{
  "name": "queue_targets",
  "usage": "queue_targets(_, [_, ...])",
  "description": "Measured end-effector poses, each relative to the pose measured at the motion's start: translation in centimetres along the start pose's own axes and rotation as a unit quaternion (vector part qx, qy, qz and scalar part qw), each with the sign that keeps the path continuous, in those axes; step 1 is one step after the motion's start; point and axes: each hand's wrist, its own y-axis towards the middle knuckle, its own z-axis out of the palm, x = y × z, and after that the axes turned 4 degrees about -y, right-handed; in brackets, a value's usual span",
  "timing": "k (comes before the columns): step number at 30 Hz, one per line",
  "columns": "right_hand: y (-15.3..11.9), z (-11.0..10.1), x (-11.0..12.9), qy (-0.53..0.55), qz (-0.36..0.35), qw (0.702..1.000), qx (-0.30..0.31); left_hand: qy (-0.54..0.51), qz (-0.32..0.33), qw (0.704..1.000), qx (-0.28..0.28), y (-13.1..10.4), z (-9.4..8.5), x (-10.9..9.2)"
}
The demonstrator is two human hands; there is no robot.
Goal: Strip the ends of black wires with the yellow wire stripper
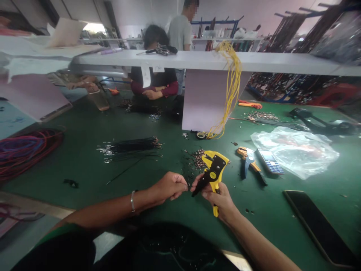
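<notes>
My right hand (221,197) is wrapped round a yellow and black wire stripper (216,171), its jaw pointing up and away from me. Close to it on the left, my left hand (173,186) has thumb and fingertips pinched together; whatever they hold is too small to make out. Beyond the tool lies a heap of small copper-coloured wire bits (198,160). A bundle of short black wires (132,147) rests on the green table to the left, with silvery ends on one side and coppery ends on the other. One single black wire (122,173) lies apart, nearer me.
Orange-and-blue pliers (249,163), a keypad phone (270,161), a clear plastic bag (296,150) and a dark smartphone (318,226) lie rightward. Yellow wires (232,82) hang from a raised shelf (197,60). Red and blue coiled wire (25,150) lies left. A person (155,75) sits opposite.
</notes>
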Motion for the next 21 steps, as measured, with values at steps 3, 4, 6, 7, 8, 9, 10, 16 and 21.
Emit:
queue_targets(3, [0.0,-0.1,-0.1,-0.001,-0.003,1.000,0.009,-0.004,0.009,1.000,-0.002,-0.1,0.1,0.2])
queue_targets(4, [-0.1,-0.1,-0.1,-0.002,-0.002,1.000,0.010,-0.006,0.010,1.000,-0.004,-0.2,0.1,0.3])
queue_targets(6, [-0.1,0.0,0.0,-0.001,0.000,1.000,0.008,-0.012,0.010,1.000,-0.012,-0.2,0.1,0.5])
queue_targets(7, [-0.1,0.0,0.0,0.000,-0.001,1.000,0.007,-0.016,0.009,1.000,-0.016,-0.2,0.2,0.6])
queue_targets(8, [-0.1,0.1,0.0,0.001,-0.002,1.000,0.008,-0.020,0.008,1.000,-0.021,-0.3,0.2,0.7])
queue_targets(9, [-0.1,0.1,0.0,0.001,-0.003,1.000,0.010,-0.022,0.009,0.999,-0.028,-0.4,0.3,0.7])
queue_targets(10, [-0.2,0.2,0.0,0.001,-0.003,1.000,0.012,-0.024,0.010,0.999,-0.035,-0.5,0.4,0.8])
queue_targets(16, [-0.3,0.1,0.0,0.014,-0.009,0.999,0.032,-0.043,0.028,0.995,-0.081,-1.3,0.3,0.8])
queue_targets(21, [0.0,-0.1,0.4,0.028,0.020,0.998,0.049,-0.035,0.068,0.986,-0.148,-1.4,-1.2,0.0])
